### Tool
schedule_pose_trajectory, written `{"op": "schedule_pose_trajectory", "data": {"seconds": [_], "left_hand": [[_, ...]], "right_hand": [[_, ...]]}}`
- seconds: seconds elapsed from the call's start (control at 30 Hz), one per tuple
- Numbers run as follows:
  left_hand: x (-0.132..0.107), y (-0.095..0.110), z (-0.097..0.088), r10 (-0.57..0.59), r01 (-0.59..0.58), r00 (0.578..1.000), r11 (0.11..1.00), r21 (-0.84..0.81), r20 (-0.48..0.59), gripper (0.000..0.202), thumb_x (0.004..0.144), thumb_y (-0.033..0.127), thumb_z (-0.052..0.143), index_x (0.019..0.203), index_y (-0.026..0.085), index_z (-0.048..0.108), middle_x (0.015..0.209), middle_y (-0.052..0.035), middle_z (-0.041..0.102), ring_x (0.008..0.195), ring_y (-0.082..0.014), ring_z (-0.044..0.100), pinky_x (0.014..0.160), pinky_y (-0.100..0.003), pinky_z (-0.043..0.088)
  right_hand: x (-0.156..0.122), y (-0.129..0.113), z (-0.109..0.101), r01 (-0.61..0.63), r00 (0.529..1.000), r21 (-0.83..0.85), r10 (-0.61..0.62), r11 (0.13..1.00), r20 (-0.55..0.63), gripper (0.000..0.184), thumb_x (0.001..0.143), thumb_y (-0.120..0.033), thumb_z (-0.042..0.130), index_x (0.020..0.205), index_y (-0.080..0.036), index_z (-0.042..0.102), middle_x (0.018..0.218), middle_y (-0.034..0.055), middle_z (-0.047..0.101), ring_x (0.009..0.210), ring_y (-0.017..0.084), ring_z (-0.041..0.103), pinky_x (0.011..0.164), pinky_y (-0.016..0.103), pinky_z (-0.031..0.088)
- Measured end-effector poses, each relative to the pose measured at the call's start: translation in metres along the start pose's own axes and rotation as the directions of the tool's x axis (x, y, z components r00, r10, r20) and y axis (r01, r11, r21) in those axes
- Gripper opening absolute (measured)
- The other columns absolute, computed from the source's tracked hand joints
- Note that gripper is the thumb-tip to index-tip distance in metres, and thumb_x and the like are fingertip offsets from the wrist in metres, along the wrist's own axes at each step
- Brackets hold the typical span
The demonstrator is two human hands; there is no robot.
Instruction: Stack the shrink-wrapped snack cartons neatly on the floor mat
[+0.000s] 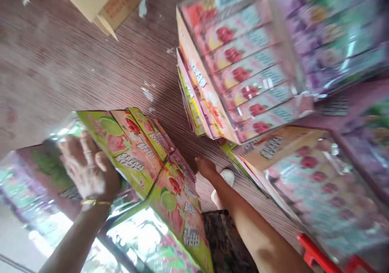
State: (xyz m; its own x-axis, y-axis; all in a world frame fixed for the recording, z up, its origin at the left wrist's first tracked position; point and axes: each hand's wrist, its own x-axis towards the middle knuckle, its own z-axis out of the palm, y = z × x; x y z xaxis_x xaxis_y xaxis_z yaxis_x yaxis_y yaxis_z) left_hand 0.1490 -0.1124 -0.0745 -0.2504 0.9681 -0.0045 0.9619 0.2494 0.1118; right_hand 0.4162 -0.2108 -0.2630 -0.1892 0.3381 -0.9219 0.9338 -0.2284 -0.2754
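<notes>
while the left hand (86, 165) lies with its fingers loosely spread over a glossy, film-faced carton (121, 153), the right hand (205, 167) reaches down beside the right edge of the left stack (180, 204); its fingers look partly curled, and i cannot tell whether they touch or pinch anything. the carton under the left hand sits at the far end of that stack, a flat-sided box with smooth lime-green card printed with fruit. its neighbours are peach and green, close-packed, their clear wrapping crinkled and throwing white glare. a thin gold-coloured bracelet (96, 202) circles the left wrist. on the right stands another stack (237, 82), film-windowed boxes showing rows of slim pink packets. a plain brown cardboard box (118, 5) with a bent flap rests at the far left, on the finely ridged reddish-brown floor (121, 74). hard red plastic (319, 254) shows at the near right.
</notes>
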Motion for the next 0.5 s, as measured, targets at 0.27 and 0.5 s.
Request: {"op": "schedule_pose_trajectory", "data": {"seconds": [0.27, 0.5], "left_hand": [[-0.010, 0.016, -0.031, 0.049, -0.035, 0.992, 0.991, -0.130, 0.113, 0.062, 0.094, 0.033, 0.038, 0.151, 0.007, 0.036, 0.159, -0.0230, 0.026, 0.150, -0.0350, 0.018, 0.122, -0.060, 0.012], [-0.133, 0.041, -0.029, 0.036, -0.004, 0.974, 0.990, -0.143, 0.223, 0.059, 0.098, 0.037, 0.030, 0.152, 0.011, 0.036, 0.161, -0.0185, 0.024, 0.152, -0.0294, 0.013, 0.124, -0.057, 0.006]], "right_hand": [[-0.164, 0.020, 0.004, -0.114, 0.992, 0.093, 0.118, 0.989, -0.040, 0.045, 0.107, -0.032, 0.016, 0.113, -0.017, 0.057, 0.103, 0.0098, 0.072, 0.098, 0.021, 0.068, 0.070, 0.027, 0.040], [-0.211, -0.034, -0.036, 0.191, 0.960, -0.029, -0.193, 0.981, -0.203, 0.049, 0.106, -0.036, 0.017, 0.107, -0.023, 0.064, 0.096, 0.0051, 0.073, 0.090, 0.019, 0.068, 0.068, 0.027, 0.041]]}}
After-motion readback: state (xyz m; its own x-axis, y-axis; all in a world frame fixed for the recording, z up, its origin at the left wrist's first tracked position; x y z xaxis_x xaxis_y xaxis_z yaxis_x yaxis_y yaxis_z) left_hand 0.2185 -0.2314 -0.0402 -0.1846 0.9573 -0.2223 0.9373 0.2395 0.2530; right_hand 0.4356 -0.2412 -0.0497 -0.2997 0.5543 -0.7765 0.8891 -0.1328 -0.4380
